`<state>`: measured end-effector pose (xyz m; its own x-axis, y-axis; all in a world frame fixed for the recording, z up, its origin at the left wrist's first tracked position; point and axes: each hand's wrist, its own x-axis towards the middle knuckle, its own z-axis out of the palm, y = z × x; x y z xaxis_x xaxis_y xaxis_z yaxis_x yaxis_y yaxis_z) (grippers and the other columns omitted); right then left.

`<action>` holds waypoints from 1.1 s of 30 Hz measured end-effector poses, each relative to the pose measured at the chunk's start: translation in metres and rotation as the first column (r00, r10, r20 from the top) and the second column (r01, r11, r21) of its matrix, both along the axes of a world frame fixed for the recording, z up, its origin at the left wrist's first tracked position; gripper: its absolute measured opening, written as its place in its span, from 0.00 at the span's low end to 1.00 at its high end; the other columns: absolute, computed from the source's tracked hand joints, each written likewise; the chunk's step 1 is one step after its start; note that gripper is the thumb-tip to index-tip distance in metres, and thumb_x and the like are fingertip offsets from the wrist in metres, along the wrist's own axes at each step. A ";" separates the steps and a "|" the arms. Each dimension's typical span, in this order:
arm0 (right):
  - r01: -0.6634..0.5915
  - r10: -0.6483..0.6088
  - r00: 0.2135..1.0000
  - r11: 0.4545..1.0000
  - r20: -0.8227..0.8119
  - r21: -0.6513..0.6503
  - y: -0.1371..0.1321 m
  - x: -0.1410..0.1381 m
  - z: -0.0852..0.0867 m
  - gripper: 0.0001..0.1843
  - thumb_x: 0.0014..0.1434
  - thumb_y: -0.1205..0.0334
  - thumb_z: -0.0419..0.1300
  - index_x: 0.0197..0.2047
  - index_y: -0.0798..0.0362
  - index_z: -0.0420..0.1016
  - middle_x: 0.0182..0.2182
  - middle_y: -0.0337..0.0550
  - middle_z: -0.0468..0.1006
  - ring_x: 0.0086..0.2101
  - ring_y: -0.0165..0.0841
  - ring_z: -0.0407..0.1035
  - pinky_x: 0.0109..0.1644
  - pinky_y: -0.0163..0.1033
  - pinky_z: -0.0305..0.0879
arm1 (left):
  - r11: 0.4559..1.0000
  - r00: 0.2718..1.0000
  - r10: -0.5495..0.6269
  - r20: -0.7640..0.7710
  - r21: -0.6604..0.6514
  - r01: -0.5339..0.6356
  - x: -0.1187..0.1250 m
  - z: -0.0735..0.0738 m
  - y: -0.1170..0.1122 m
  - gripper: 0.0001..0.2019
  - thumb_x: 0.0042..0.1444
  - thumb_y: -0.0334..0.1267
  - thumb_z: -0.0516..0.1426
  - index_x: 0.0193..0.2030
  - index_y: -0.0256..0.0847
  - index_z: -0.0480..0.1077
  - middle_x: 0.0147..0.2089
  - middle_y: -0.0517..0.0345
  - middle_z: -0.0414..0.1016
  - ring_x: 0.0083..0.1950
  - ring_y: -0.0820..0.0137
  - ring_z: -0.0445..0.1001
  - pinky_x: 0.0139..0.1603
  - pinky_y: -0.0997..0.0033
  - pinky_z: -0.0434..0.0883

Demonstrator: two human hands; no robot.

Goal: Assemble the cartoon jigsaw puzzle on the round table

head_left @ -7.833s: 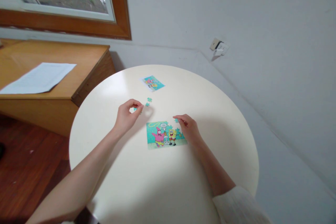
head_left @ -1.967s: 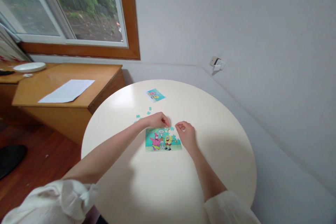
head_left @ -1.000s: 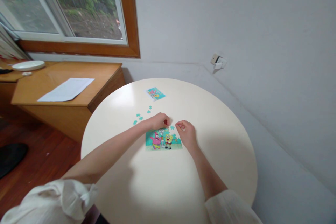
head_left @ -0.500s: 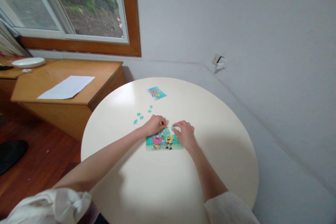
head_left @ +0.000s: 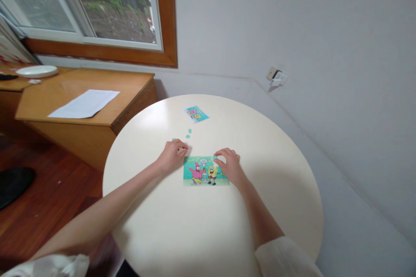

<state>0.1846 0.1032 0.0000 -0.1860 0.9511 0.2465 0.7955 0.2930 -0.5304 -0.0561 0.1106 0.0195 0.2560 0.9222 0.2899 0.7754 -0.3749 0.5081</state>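
A jigsaw puzzle with pink, yellow and pale cartoon figures on a teal ground lies flat on the round table. At its upper right edge, my right hand pinches a small teal puzzle piece between thumb and fingertips. My left hand is just off the puzzle's upper left corner, fingers curved and tips slightly apart, with nothing visible between them. Beyond it lie loose teal puzzle pieces; the hand partly covers another piece.
A picture card with the same figures lies toward the far side of the round white table. To the left, a wooden desk holds a paper sheet and a white dish. A wall socket is at the right.
My left hand has moved left off the puzzle, toward the loose pieces, uncovering the puzzle's upper left part. My right hand stays at the upper right edge. The view has shifted slightly.
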 end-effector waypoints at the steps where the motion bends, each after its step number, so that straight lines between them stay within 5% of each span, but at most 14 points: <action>1: -0.008 0.008 1.000 1.000 -0.002 0.000 0.000 0.000 0.000 0.05 0.54 0.64 0.58 0.36 0.49 0.73 0.39 0.41 0.74 0.44 0.37 0.63 0.48 0.44 0.50 | 1.000 1.000 -0.021 0.005 -0.007 0.022 0.001 0.001 -0.003 0.09 0.53 0.34 0.51 0.34 0.39 0.73 0.38 0.53 0.74 0.39 0.67 0.70 0.45 0.64 0.63; 7: -0.030 0.030 0.999 0.999 -0.019 -0.014 0.002 0.001 0.000 0.05 0.55 0.62 0.57 0.34 0.48 0.74 0.38 0.41 0.75 0.43 0.37 0.63 0.48 0.45 0.49 | 0.996 0.997 -0.075 0.000 -0.040 0.075 0.009 0.003 -0.017 0.10 0.53 0.32 0.51 0.36 0.41 0.74 0.40 0.53 0.74 0.44 0.65 0.70 0.49 0.59 0.62; 15: -0.040 0.039 0.999 0.999 -0.035 -0.027 0.000 0.001 0.002 0.06 0.54 0.62 0.57 0.33 0.47 0.76 0.37 0.41 0.74 0.43 0.36 0.64 0.48 0.44 0.49 | 1.000 0.995 0.024 0.092 -0.012 -0.023 -0.001 -0.003 -0.017 0.10 0.54 0.33 0.51 0.34 0.39 0.74 0.38 0.53 0.75 0.42 0.66 0.70 0.47 0.62 0.64; 23: -0.047 0.046 0.998 0.999 -0.052 -0.022 0.000 0.001 0.002 0.06 0.53 0.63 0.58 0.32 0.47 0.77 0.36 0.41 0.75 0.41 0.35 0.65 0.48 0.45 0.49 | 0.956 0.954 -0.290 -0.073 0.007 0.292 0.008 0.001 -0.031 0.13 0.57 0.37 0.51 0.45 0.42 0.73 0.50 0.50 0.72 0.52 0.63 0.67 0.55 0.57 0.57; 33: -0.079 0.082 0.995 0.995 -0.056 0.060 -0.001 -0.005 -0.001 0.08 0.53 0.68 0.55 0.28 0.50 0.75 0.33 0.42 0.76 0.37 0.34 0.68 0.46 0.42 0.57 | 0.947 0.941 -0.319 -0.115 -0.009 0.320 0.009 -0.004 -0.032 0.13 0.57 0.36 0.50 0.44 0.42 0.73 0.50 0.49 0.72 0.52 0.63 0.67 0.54 0.58 0.58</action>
